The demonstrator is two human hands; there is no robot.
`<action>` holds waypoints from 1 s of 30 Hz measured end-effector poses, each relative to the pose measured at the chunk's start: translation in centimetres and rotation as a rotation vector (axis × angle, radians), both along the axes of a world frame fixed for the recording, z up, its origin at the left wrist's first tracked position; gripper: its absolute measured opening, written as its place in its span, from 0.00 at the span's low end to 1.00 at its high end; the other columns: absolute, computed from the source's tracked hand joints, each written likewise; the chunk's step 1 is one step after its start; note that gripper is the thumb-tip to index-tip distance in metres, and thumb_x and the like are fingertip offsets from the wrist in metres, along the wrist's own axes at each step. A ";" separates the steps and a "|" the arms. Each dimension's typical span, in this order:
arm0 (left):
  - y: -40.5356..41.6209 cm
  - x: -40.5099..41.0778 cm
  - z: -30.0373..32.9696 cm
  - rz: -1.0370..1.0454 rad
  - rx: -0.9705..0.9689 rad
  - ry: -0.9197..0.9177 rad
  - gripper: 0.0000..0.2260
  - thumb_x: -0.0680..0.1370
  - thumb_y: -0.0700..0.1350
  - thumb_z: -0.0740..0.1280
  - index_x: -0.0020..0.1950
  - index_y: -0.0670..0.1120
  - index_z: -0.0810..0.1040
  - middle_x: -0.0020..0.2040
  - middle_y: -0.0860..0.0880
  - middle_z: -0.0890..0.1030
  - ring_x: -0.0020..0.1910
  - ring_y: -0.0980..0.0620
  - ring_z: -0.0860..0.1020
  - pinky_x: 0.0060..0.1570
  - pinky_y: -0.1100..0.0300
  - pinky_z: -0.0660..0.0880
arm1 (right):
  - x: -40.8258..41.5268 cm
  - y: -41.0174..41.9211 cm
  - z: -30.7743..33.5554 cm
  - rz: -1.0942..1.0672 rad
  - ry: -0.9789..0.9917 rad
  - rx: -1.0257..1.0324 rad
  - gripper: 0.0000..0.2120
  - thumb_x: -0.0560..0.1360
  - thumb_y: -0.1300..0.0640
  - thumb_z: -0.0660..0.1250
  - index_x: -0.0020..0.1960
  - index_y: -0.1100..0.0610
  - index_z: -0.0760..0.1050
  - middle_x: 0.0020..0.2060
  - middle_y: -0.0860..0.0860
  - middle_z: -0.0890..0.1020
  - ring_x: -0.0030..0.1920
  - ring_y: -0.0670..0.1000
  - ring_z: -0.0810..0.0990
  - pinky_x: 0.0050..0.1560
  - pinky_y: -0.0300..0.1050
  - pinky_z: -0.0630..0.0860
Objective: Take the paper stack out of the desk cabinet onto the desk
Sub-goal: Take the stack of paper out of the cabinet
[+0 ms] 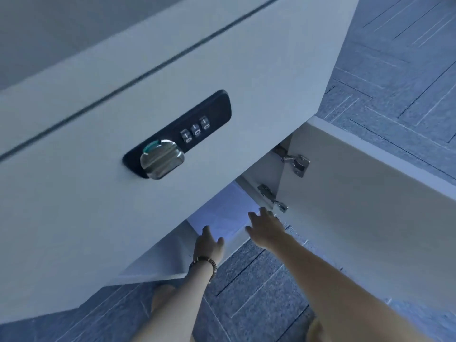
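Note:
The white paper stack [220,213] lies low inside the open desk cabinet, seen through the gap under the upper drawer front [172,77]. My left hand [208,244], with a bead bracelet on the wrist, reaches in at the stack's near left edge, fingers apart. At the stack's right side my right hand [266,228] is spread open, near or touching the paper. Whether either hand grips the stack I cannot tell. The cabinet door [365,201] stands swung open to the right on two metal hinges [294,161].
A dark combination lock with a metal knob [161,159] sits on the drawer front above the opening. Grey patterned carpet [259,292] covers the floor below and to the right. My knees show at the bottom edge.

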State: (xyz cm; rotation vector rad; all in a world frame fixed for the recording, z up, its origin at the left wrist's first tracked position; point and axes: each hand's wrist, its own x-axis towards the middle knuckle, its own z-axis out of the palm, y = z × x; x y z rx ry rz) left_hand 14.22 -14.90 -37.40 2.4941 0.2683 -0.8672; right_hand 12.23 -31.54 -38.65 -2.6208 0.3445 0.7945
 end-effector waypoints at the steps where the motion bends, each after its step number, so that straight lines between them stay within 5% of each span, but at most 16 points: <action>1: 0.1 0.0 -0.5 0.030 0.009 0.005 0.27 0.79 0.45 0.61 0.77 0.41 0.59 0.64 0.38 0.77 0.57 0.39 0.79 0.45 0.53 0.76 | 0.2 0.2 -0.7 -0.028 0.003 0.012 0.24 0.82 0.47 0.55 0.74 0.58 0.63 0.73 0.63 0.64 0.69 0.62 0.69 0.66 0.57 0.72; 5: 0.5 2.4 -4.1 0.226 0.034 -0.010 0.31 0.78 0.46 0.64 0.78 0.39 0.57 0.72 0.37 0.70 0.66 0.37 0.73 0.59 0.48 0.75 | 2.3 0.2 -4.5 -0.144 -0.042 0.078 0.26 0.83 0.46 0.54 0.75 0.60 0.61 0.74 0.64 0.62 0.71 0.62 0.66 0.67 0.58 0.71; 7: 0.9 3.0 -5.6 0.354 0.032 0.013 0.29 0.77 0.42 0.65 0.77 0.39 0.60 0.70 0.38 0.71 0.66 0.37 0.74 0.55 0.51 0.73 | 2.9 0.3 -6.1 -0.174 -0.068 0.083 0.28 0.82 0.45 0.56 0.76 0.60 0.58 0.77 0.64 0.58 0.76 0.63 0.60 0.72 0.59 0.66; 9: 1.2 3.5 -7.1 0.492 -0.014 0.045 0.19 0.76 0.38 0.66 0.66 0.36 0.70 0.60 0.38 0.77 0.56 0.38 0.77 0.47 0.53 0.70 | 3.6 0.2 -7.3 -0.215 -0.081 0.083 0.32 0.82 0.45 0.58 0.79 0.60 0.54 0.78 0.63 0.55 0.78 0.64 0.54 0.76 0.57 0.61; 12: 1.3 4.2 -8.8 0.558 -0.004 0.049 0.10 0.73 0.41 0.67 0.50 0.36 0.76 0.47 0.41 0.81 0.46 0.41 0.81 0.43 0.50 0.74 | 5.0 0.1 -8.6 -0.290 -0.117 0.052 0.36 0.81 0.45 0.61 0.79 0.63 0.52 0.77 0.63 0.60 0.76 0.63 0.60 0.74 0.55 0.62; 18: 0.5 4.3 -10.0 0.633 -0.030 0.000 0.21 0.74 0.40 0.67 0.66 0.35 0.72 0.64 0.37 0.77 0.63 0.37 0.77 0.53 0.49 0.74 | 6.3 0.1 -9.4 -0.441 -0.106 0.034 0.21 0.82 0.51 0.60 0.70 0.62 0.72 0.69 0.62 0.74 0.70 0.61 0.71 0.69 0.52 0.68; 20: 0.7 3.9 -10.9 0.630 -0.015 -0.010 0.11 0.74 0.36 0.67 0.54 0.35 0.72 0.57 0.35 0.77 0.54 0.39 0.79 0.56 0.52 0.73 | 5.9 0.0 -9.6 -0.525 -0.120 0.051 0.16 0.80 0.60 0.62 0.65 0.63 0.76 0.64 0.61 0.78 0.66 0.60 0.74 0.66 0.51 0.71; 22: 0.5 2.6 -11.0 0.635 -0.016 -0.017 0.06 0.73 0.32 0.65 0.44 0.36 0.68 0.47 0.38 0.75 0.44 0.41 0.76 0.48 0.56 0.73 | 4.5 0.2 -9.3 -0.527 -0.153 0.029 0.14 0.78 0.66 0.65 0.62 0.64 0.78 0.64 0.60 0.78 0.65 0.59 0.74 0.66 0.51 0.74; 26: 0.0 -1.0 -10.3 0.608 0.028 -0.022 0.12 0.69 0.32 0.66 0.51 0.33 0.73 0.44 0.38 0.79 0.40 0.40 0.80 0.41 0.49 0.80 | 1.2 0.7 -8.8 -0.537 -0.174 0.062 0.19 0.75 0.73 0.65 0.65 0.66 0.74 0.69 0.58 0.69 0.70 0.58 0.68 0.66 0.53 0.77; 30: -1.0 -4.1 -9.3 0.659 -0.002 -0.041 0.13 0.69 0.32 0.67 0.53 0.35 0.73 0.43 0.37 0.79 0.41 0.37 0.79 0.40 0.51 0.77 | -0.9 -0.1 -9.4 -0.578 -0.145 0.188 0.21 0.75 0.73 0.63 0.68 0.66 0.70 0.65 0.60 0.74 0.63 0.58 0.76 0.65 0.48 0.77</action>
